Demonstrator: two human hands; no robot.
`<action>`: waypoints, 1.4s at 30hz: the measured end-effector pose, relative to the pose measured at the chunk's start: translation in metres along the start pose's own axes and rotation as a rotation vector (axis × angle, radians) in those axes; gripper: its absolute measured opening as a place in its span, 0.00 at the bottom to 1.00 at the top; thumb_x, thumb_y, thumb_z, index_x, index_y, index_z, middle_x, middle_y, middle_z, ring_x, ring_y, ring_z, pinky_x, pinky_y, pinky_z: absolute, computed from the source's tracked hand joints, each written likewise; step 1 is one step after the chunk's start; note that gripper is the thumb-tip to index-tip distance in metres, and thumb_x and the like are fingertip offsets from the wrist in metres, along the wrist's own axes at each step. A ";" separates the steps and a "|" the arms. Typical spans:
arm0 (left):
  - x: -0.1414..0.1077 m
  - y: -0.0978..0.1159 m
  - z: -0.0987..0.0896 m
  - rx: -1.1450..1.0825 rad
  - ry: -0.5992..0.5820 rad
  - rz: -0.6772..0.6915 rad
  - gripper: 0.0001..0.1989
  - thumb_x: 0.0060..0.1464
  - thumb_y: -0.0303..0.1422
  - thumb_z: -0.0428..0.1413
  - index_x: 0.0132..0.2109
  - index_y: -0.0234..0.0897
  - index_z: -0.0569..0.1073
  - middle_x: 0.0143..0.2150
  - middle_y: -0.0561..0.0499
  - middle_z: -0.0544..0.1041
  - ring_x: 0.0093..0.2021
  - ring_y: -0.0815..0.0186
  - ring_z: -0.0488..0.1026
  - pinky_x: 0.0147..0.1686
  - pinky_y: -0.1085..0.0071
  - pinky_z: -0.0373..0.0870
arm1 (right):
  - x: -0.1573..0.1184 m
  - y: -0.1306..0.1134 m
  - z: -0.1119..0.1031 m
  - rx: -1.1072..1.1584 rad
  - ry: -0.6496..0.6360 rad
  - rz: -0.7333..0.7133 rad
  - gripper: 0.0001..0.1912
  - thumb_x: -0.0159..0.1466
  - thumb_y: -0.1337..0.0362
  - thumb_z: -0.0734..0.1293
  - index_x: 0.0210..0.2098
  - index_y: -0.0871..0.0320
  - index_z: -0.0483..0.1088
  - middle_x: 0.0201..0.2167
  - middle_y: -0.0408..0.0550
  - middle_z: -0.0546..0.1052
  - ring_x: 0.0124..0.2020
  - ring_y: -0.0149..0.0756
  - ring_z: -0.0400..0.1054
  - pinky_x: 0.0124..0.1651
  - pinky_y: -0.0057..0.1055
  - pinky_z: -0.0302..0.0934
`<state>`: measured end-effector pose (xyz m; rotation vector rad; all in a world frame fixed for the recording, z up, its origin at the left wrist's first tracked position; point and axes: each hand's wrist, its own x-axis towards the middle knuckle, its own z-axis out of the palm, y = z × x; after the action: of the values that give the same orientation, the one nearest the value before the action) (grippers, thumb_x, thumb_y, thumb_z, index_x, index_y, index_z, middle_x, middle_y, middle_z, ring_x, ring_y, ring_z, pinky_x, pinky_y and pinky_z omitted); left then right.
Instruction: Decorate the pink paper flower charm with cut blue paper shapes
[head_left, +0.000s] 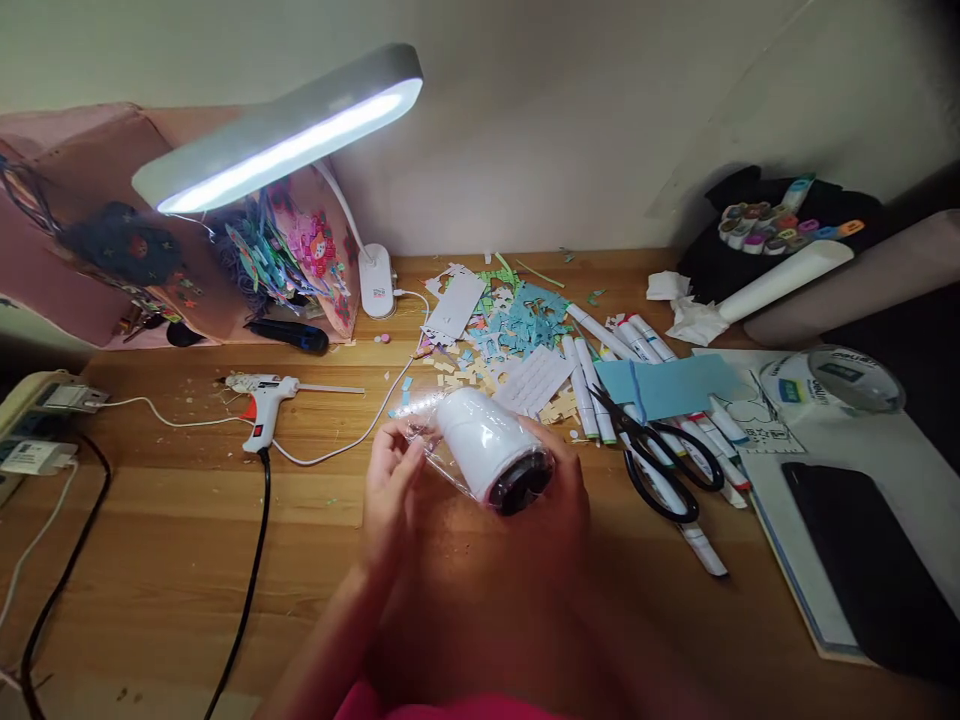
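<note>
A white cylinder (480, 435) with a dark end, loosely covered in clear plastic wrapping (435, 425), is held tilted over the middle of the desk; I cannot make out its exact kind. My left hand (391, 485) pinches the loose plastic at its left side. Fingers curled, my right hand (564, 490) grips the cylinder's right side by the dark end. Part of that hand is in shadow and its fingertips are hidden behind the cylinder. Just beyond lie colored paper scraps (517, 325) and a handwritten slip (532, 380).
Black-handled scissors (660, 450) rest over white markers (585, 385) and blue paper (675, 388) on the right. A black phone-like slab (870, 560) lies on a pad beside a tape roll (832, 380). Leftward are a hot glue gun (266, 400) with cord and a lit lamp (292, 130).
</note>
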<state>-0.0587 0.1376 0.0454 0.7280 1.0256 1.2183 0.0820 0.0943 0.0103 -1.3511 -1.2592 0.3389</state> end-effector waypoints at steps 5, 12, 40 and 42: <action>-0.022 -0.001 0.010 -0.002 -0.097 -0.211 0.34 0.39 0.49 0.65 0.53 0.43 0.67 0.56 0.43 0.69 0.55 0.52 0.68 0.48 0.61 0.68 | 0.004 0.008 -0.001 0.008 0.042 -0.212 0.31 0.57 0.65 0.71 0.58 0.47 0.59 0.54 0.52 0.69 0.54 0.49 0.65 0.52 0.50 0.65; -0.022 0.008 0.014 -0.083 -0.191 -0.392 0.26 0.48 0.44 0.62 0.49 0.31 0.72 0.47 0.41 0.77 0.48 0.56 0.73 0.48 0.65 0.68 | 0.009 0.000 -0.012 0.020 -0.267 -0.317 0.36 0.56 0.79 0.63 0.61 0.51 0.54 0.59 0.53 0.64 0.58 0.45 0.61 0.55 0.48 0.62; -0.017 -0.002 -0.006 0.181 -0.371 -0.411 0.31 0.38 0.42 0.68 0.49 0.36 0.72 0.47 0.44 0.77 0.45 0.56 0.72 0.42 0.68 0.66 | 0.019 -0.012 -0.020 0.404 -0.182 0.545 0.08 0.61 0.59 0.68 0.30 0.57 0.70 0.25 0.42 0.71 0.28 0.31 0.65 0.32 0.27 0.61; -0.018 -0.001 -0.004 0.104 -0.370 -0.445 0.29 0.39 0.43 0.66 0.49 0.35 0.73 0.44 0.44 0.78 0.41 0.58 0.73 0.39 0.69 0.66 | 0.020 -0.011 -0.019 0.566 -0.186 0.661 0.10 0.58 0.57 0.69 0.29 0.57 0.70 0.24 0.42 0.70 0.26 0.31 0.63 0.31 0.27 0.60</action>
<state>-0.0619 0.1193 0.0471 0.7240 0.8828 0.6219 0.0997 0.0972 0.0345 -1.2128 -0.7335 1.2082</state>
